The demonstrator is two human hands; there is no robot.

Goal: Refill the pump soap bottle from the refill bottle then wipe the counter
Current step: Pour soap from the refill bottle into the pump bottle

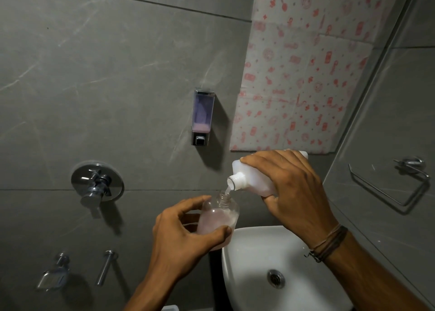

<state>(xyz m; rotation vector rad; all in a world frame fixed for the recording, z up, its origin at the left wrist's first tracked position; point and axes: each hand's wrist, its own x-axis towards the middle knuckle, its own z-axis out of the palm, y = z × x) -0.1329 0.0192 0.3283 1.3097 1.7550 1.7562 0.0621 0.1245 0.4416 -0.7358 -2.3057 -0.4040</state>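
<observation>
Right hand (296,193) tips refill bottle (254,178); left hand (179,235) grips half-full soap bottle (219,216).

- The room is dim, and the grey wall tiles (106,75) read flat and muted.
- Light falls from the upper left: the wall dispenser (203,117) and the round tap fitting (97,183) throw soft shadows down and to the right.
- Faint pale sheen streaks the tiles; small highlights glint on the chrome fitting and the towel ring (397,186).
- The white basin (247,263) is the brightest area, near overexposed.
- Wide-angle distortion bends the tile joints and the corner edge at the right.
- Focus is fairly soft throughout, with slight noise in the dark areas.
</observation>
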